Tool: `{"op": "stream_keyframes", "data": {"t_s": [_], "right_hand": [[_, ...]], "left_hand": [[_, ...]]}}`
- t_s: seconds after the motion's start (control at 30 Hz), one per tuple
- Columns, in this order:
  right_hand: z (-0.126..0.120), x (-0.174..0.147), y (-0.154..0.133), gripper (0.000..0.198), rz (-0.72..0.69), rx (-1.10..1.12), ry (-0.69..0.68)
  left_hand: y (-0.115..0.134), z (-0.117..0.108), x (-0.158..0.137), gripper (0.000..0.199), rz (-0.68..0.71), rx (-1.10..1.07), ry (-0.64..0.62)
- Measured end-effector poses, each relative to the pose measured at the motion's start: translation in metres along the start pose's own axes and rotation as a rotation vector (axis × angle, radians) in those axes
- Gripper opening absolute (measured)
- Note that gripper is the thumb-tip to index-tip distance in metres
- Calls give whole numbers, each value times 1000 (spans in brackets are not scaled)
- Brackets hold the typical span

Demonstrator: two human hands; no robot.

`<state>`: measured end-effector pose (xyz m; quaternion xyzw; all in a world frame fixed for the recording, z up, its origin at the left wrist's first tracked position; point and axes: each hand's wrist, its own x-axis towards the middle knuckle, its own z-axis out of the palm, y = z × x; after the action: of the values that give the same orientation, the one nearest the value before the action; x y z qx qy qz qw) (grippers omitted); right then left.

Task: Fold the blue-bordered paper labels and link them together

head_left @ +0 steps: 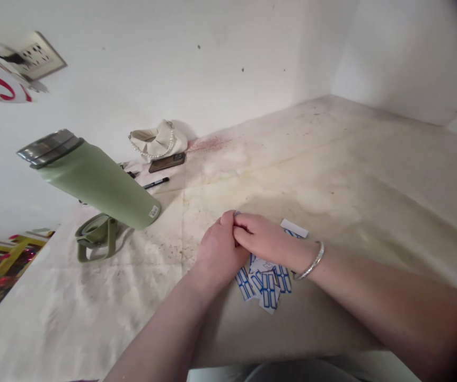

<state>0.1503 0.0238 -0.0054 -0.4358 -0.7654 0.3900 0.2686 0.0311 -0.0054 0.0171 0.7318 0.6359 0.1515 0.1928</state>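
My left hand (218, 252) and my right hand (270, 236) are pressed together, closed, just above a small heap of paper cards (268, 289). The right hand lies partly over the left, with its fingers folded against it. A tiny pale bluish edge shows at the top between the fingers; what they hold is hidden. The cards are white with blue outlined shapes, overlapping under and in front of my hands. One white card (294, 228) sticks out beyond my right hand. A silver bangle (312, 262) is on my right wrist.
To the left a green tumbler (101, 180) with a steel rim stands beside its green lid (97, 236). Farther back are a pen (157, 183), a phone (167, 162) and a cream bag (159, 140) with a pearl strap. A stained cloth (141, 297) covers the table.
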Motion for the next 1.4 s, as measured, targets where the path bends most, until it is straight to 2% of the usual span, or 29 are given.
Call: {"op": "stream_keyframes", "data": {"t_s": [0.33, 1.4], "right_hand": [[-1, -2, -3, 17, 34, -26, -8], [-2, -3, -3, 17, -13, -32, -33]], "left_hand": [[1, -1, -3, 41, -1, 25, -8], [3, -2, -5, 41, -4, 117, -15]]}}
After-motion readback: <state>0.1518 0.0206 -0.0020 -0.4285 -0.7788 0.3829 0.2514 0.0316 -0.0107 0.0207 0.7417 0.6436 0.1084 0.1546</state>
